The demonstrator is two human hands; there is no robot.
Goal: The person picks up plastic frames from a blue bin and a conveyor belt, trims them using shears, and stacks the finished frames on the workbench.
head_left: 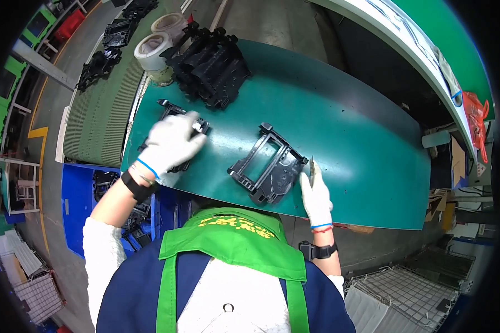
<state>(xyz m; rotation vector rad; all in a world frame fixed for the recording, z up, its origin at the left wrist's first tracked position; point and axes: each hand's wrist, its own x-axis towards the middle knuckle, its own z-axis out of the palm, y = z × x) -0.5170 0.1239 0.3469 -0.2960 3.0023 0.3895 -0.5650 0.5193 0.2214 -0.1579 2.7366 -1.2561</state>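
Observation:
My left hand (175, 140), in a white glove, is over a black plastic frame (171, 110) at the table's left end and covers much of it. Motion blurs its fingers, so I cannot make out whether they grip the frame. Flat on the green table (366, 150), a second black plastic frame (269, 165) with a long opening lies in front of me. Just right of it is my gloved right hand (316, 198), closed around a thin blade-like tool (311, 166) whose tip points away from me.
Stacked black plastic parts (214, 66) stand at the far left beside rolls of tape (151, 45). Left of the table runs a green ribbed conveyor (103, 119) carrying more black parts (99, 67). A blue bin (78, 208) below holds similar parts. A white curved beam (411, 61) arches over the far right.

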